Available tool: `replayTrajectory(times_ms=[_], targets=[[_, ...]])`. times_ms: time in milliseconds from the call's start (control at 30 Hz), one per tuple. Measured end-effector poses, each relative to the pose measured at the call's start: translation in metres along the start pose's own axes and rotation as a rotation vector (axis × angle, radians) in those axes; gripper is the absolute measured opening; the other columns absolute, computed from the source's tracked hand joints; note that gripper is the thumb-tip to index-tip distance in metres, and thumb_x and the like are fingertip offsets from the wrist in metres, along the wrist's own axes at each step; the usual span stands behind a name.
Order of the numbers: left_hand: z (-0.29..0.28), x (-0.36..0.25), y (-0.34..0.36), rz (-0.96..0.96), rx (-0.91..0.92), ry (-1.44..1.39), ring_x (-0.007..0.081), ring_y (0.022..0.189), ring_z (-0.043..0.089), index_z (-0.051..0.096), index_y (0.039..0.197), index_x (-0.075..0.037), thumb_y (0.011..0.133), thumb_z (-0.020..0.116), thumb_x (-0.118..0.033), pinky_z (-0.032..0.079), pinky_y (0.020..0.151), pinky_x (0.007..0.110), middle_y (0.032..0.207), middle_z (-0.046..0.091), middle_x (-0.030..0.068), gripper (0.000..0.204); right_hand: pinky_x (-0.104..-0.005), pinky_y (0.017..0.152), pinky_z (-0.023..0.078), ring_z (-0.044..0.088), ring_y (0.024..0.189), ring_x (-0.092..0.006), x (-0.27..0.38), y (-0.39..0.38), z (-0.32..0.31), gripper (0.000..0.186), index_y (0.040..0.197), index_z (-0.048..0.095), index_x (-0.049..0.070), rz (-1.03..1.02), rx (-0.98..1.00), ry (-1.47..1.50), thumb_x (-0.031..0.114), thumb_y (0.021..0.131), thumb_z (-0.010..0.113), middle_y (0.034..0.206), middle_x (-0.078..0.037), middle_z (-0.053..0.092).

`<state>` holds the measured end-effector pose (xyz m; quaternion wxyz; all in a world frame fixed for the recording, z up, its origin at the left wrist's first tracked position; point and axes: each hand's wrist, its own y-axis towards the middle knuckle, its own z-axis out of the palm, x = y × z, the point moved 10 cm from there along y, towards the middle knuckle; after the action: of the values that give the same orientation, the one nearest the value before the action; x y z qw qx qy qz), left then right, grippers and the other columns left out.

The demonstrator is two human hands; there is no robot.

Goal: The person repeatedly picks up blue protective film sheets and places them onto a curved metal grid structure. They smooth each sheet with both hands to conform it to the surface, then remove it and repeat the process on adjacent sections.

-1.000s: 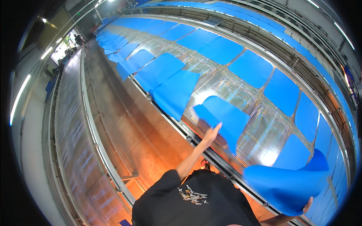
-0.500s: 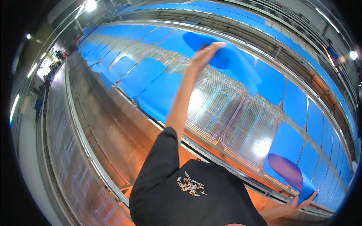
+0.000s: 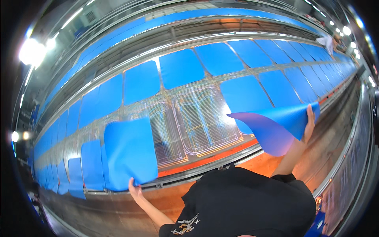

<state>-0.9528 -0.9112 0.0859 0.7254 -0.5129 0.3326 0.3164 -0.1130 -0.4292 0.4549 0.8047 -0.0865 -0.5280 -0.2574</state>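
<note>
My left hand [image 3: 136, 187] pinches the lower edge of a blue sheet [image 3: 129, 148] with rounded corners, which lies near the front edge of the long table at left of centre. My right hand [image 3: 309, 120] grips a second blue sheet [image 3: 266, 132] at right, curled up so a purplish face shows. Between the two sheets is a bare, shiny stretch of table [image 3: 197, 118] with fine coloured lines printed or marked on it. Rows of similar blue sheets [image 3: 181, 67] lie along the table.
A metal rail with an orange strip [image 3: 205, 158] runs along the front edge, above an orange-lit floor. Other long tables with blue sheets [image 3: 237, 12] lie behind. A co-worker in pale clothing [image 3: 327, 42] leans over the far right end. Another railed table [image 3: 347, 158] is at my right.
The view has swung round to face the table. My left hand has swept from over the middle, with a raised sheet, down to the front edge; my right hand has lifted its curled sheet higher.
</note>
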Motion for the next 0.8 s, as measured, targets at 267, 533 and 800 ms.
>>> replayTrajectory(times_ms=[267,533,800], targets=[[0.111,0.080,-0.096,0.701,-0.121,0.649,0.0278,0.115,0.063,0.061,0.129,0.003,0.104,0.064,-0.034,0.050,0.103,0.041,0.126,0.066,0.0156,0.045,-0.0275,0.073,0.049,0.061,0.085,-0.0102,0.024,-0.064,0.054,0.019,0.107,0.066,0.009,0.009,0.392,-0.061,0.017,0.094,0.077,0.094,0.000,0.066],[0.394,0.139,-0.295,-0.642,1.085,-0.013,0.0299,0.127,0.060,0.048,0.148,0.005,0.099,0.025,-0.082,0.045,0.109,0.043,0.146,0.057,0.0190,0.103,-0.0266,0.064,0.041,0.056,0.070,-0.0093,0.024,-0.120,0.115,0.019,0.088,0.064,0.002,0.048,0.849,-0.214,0.017,0.099,0.067,0.079,-0.001,0.063],[0.482,0.017,-0.277,0.043,1.131,0.368,0.0137,0.093,0.065,0.067,0.116,0.002,0.098,0.072,-0.037,0.052,0.085,0.031,0.102,0.070,0.0063,0.044,-0.0287,0.067,0.046,0.057,0.074,-0.0100,-0.016,-0.063,0.079,0.020,0.095,0.067,0.002,0.067,0.358,-0.309,0.021,0.101,0.064,0.083,0.000,0.063]])
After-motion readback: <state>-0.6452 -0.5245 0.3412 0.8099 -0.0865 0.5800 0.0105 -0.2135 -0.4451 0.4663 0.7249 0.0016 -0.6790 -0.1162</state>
